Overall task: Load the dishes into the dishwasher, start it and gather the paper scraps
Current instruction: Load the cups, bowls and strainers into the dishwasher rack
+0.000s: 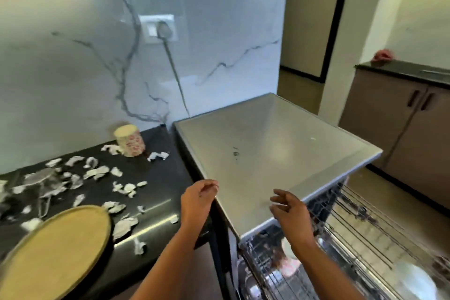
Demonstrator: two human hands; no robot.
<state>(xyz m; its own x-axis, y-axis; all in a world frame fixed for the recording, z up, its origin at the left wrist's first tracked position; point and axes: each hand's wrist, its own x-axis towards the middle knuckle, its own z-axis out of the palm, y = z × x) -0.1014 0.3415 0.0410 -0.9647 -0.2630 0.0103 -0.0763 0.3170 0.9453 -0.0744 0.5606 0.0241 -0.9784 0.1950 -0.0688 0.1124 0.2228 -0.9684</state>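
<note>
The dishwasher point(267, 143) stands at centre with a grey steel top, and its wire rack point(353, 246) is pulled out at lower right with dishes in it. My left hand point(197, 198) hovers at the top's front left corner, fingers loosely curled, holding nothing. My right hand point(291, 212) is over the front edge above the rack, fingers spread and empty. Several white paper scraps point(97, 173) lie scattered on the black counter point(160, 178) at left. A patterned mug point(129, 140) stands near the wall, and a round wooden plate point(56, 251) sits at lower left.
A glass item with a metal utensil point(43, 185) lies among the scraps at far left. A wall socket with a plugged cord point(160, 29) is on the marble backsplash. Brown cabinets point(401, 129) with a pink cloth point(383, 55) on their top stand across the aisle at right.
</note>
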